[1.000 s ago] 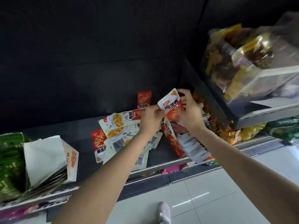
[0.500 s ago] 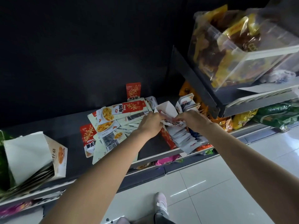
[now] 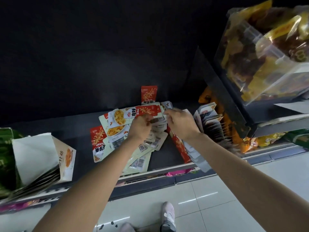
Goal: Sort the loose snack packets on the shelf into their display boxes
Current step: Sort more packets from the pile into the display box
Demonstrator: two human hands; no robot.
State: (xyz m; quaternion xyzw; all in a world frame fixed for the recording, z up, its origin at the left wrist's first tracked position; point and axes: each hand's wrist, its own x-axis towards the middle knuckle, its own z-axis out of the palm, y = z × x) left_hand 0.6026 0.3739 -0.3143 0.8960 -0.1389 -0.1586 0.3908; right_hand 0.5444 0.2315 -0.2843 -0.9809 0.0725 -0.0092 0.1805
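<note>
Loose snack packets (image 3: pixel 117 118), pale and red with noodle pictures, lie in a heap on the dark shelf (image 3: pixel 80 141). My left hand (image 3: pixel 141 126) and my right hand (image 3: pixel 181 125) meet over the heap's right side. Both pinch the edges of a pale packet (image 3: pixel 158 121) on top; motion blur hides the exact grip. Right of my hands lies a red display box (image 3: pixel 179 144) filled with a row of white packets (image 3: pixel 209 124). One red packet (image 3: pixel 148 94) stands against the back wall.
A white display box (image 3: pixel 50 153) with an open flap lies at the shelf's left, beside green packs (image 3: pixel 6 158). A clear bin of yellow snacks (image 3: pixel 260 52) juts out on an upper shelf at the right. Orange packs (image 3: pixel 234 141) sit under it. My shoe (image 3: pixel 168 213) is on the tiled floor.
A second ago both hands held a white-and-red packet up; they then lowered it into the row in the red display box. Now both hands have moved left onto the loose heap.
</note>
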